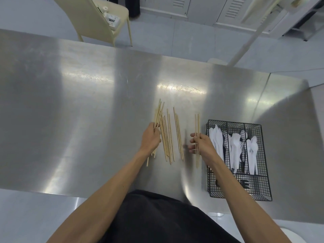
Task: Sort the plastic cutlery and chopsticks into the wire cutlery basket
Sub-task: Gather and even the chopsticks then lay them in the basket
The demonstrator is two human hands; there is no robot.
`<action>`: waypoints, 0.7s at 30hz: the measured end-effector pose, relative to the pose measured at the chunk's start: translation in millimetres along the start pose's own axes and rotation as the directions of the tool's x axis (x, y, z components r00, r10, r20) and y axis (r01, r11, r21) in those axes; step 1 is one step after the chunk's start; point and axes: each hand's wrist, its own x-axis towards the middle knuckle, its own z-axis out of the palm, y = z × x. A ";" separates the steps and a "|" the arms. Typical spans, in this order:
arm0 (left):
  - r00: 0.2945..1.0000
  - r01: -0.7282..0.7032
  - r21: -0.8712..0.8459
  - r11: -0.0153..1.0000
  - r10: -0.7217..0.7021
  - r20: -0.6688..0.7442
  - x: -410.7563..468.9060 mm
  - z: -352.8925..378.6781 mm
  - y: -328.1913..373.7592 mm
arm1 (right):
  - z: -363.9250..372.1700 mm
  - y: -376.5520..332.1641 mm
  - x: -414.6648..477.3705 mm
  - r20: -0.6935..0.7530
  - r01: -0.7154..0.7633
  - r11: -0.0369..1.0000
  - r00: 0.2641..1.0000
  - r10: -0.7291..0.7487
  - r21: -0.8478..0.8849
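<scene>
A brushed stainless-steel tabletop [87, 102] fills the view, with a cream plastic chair [98, 23] beyond its far edge; on the right, toward the near edge, sits a black wire cutlery basket [263, 172], its three far compartments holding white plastic cutlery [235, 148] laid lengthwise; left of the basket, a spread of pale wooden chopsticks [169, 137] lies loose on the tabletop, running near to far, between the two hands; the left hand [150, 139] is at the left edge of that spread, fingers curled round a bundle of chopsticks [157, 114] whose tips fan out on the far side and whose near ends pass under the wrist; the right hand [203, 146] is just left of the basket, thumb and fingers pinching a few chopsticks [197, 125] apart from the loose spread; these stick out beyond the fingers at both far and near sides.
</scene>
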 end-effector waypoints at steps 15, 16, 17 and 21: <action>0.921 0.023 0.003 1.000 -0.022 0.388 -58.7 88.6 16.6 | -145.9 38.8 -44.6 0.266 0.052 0.925 0.962 0.054 -0.375; 0.917 0.030 0.007 1.000 -0.030 0.397 -62.6 94.8 18.4 | -155.5 44.4 -45.9 0.274 0.052 0.918 0.960 0.063 -0.392; 0.915 0.033 0.011 0.999 -0.035 0.402 -66.3 101.2 20.8 | -164.4 49.6 -46.8 0.282 0.057 0.909 0.957 0.069 -0.413; 0.914 0.044 0.027 0.999 -0.051 0.402 -78.5 124.0 26.7 | -192.2 68.1 -42.3 0.354 0.161 0.805 0.933 0.065 -0.571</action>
